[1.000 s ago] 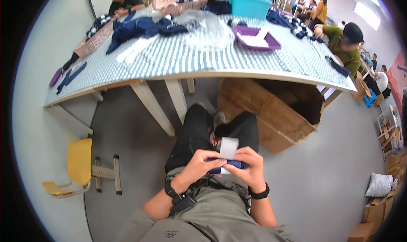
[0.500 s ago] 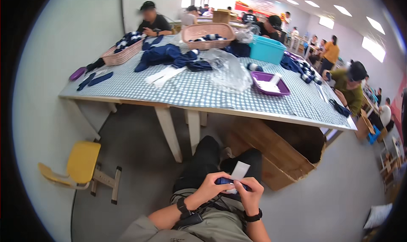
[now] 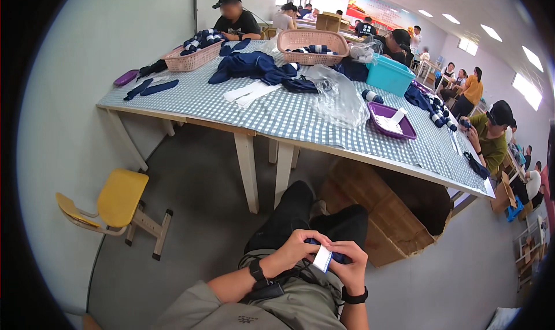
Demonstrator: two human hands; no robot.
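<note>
Above my lap, my left hand (image 3: pixel 296 250) and my right hand (image 3: pixel 351 263) are both closed on one small navy rolled sock (image 3: pixel 337 257), mostly hidden by the fingers. A white paper strip (image 3: pixel 322 259) with bluish print at its edge sticks out between the hands and hangs toward me. Thumbs and fingertips of both hands meet at the strip's upper end. On the table ahead, a purple tray (image 3: pixel 411 134) holds similar white strips. Beside it lies a navy roll with a white band (image 3: pixel 372 96).
The checked-cloth table (image 3: pixel 272 119) carries loose navy socks (image 3: pixel 248 67), clear plastic (image 3: pixel 341 104), pink baskets (image 3: pixel 193 60) and a turquoise bin (image 3: pixel 390 75). Below stands a cardboard box (image 3: pixel 378 214); a yellow chair (image 3: pixel 121 197) is at left. Co-workers (image 3: pixel 491 136) sit around the table.
The white strip stood up above the roll; now it is folded down toward me over the roll. My hands have moved slightly closer together. The view has shifted a little.
</note>
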